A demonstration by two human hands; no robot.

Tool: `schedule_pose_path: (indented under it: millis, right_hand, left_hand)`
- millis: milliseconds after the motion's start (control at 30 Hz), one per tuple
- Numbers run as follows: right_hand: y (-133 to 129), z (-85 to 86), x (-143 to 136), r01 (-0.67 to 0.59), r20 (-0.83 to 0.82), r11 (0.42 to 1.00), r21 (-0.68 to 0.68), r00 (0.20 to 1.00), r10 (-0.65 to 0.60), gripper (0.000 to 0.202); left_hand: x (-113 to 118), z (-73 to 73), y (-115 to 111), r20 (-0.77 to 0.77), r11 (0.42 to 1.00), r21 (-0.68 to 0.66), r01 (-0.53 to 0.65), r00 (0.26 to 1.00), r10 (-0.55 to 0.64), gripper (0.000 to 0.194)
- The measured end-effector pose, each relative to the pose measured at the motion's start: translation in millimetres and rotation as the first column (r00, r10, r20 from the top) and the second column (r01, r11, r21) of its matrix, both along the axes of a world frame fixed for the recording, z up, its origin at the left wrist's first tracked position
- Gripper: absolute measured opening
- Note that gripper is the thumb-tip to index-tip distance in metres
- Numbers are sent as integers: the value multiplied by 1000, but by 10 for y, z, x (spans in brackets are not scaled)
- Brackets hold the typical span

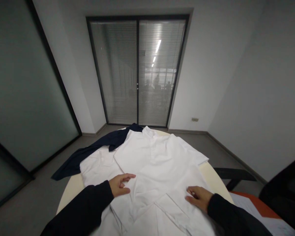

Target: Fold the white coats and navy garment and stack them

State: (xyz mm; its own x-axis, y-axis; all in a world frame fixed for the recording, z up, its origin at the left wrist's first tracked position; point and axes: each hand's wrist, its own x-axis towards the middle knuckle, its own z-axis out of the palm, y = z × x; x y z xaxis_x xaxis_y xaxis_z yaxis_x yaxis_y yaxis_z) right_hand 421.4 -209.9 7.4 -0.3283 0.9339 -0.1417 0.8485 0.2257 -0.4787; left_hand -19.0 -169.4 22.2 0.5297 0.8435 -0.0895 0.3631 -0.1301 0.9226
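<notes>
- A single camera, worn on the head, looks forward and down from above the wearer's left hand (121, 185) and right hand (199, 196).
- Both hands appear close to the lens, in the frame's lower half, over the pale table (220, 180), whose near edge falls outside the picture.
- Farther off, the glass doors (137, 72) face the lens almost squarely, narrowing downward.
- The wide view also takes in a glass partition (27, 82) at left and a wall (272, 82) at right.
</notes>
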Motion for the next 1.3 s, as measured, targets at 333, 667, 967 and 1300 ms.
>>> schedule_pose_path:
  millis: [333,667,967,1300]
  right_hand:
    - [-55,32,4,111,-124,994,-19,986,-113,48]
    - [-167,49,68,148,-30,989,29,989,-147,42]
    - [338,232,501,541,62,816,205,825,-562,32]
    - [805,220,573,673,-60,711,205,734,-677,25]
  left_hand:
    - [-432,31,-130,-403,929,323,-180,862,307,12]
    - [-517,64,-288,-492,926,329,-185,804,336,10]
    - [-263,479,184,-529,817,493,-300,642,555,17]
    - [402,260,-17,-527,703,554,445,842,-118,61]
